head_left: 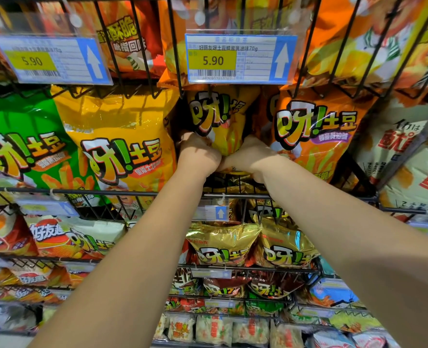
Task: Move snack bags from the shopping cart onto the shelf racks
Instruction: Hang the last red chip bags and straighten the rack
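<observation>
Both arms stretching up toward wire rack [238, 196]. Left hand [198, 153] and right hand [248, 156] meeting side by side, fingers curling round bottom of yellow snack bag [219, 116], squeezing it. Bag standing upright just above hands, sitting inside rack, wedged between big yellow bag [122, 136] left of left hand and orange bag [315, 131] right of right hand. Price tag [238, 59] hanging higher, over both hands. Gold bags [223, 244] lying below wrists, one rack down.
</observation>
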The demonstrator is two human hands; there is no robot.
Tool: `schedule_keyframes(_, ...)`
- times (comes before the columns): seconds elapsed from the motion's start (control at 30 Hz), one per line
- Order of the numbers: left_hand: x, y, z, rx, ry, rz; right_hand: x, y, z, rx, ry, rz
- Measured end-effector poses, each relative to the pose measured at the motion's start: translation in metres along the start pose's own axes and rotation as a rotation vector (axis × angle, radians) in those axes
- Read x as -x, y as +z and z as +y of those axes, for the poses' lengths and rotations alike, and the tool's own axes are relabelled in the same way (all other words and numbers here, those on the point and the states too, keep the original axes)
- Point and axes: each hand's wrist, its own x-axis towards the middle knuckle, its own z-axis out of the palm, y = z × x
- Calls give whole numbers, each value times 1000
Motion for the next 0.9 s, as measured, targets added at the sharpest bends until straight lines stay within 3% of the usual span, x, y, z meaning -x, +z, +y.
schedule_keyframes(0.13, 1, 0, 0, -72, 17, -8, -3, 4, 0, -75, -30, 102)
schedule_keyframes(0.27, -1, 1, 7, 104, 91, 155, -4, 4, 2, -22, -68, 157)
schedule_keyframes(0.47, 4, 2, 8, 22, -37, 102, -4, 9, -1, 100, -39, 86)
schedule_keyframes(0.57, 11, 2, 10, -176, 42, 6, -4, 9, -2, 111, -9, 76)
schedule_keyframes(0.73, 9, -2, 8, -255, 101, -14, 2, 5, -1, 184, -7, 61)
schedule_keyframes(0.9, 10, -4, 9, -49, 1, -27, 3, 4, -2, 206, 4, 60)
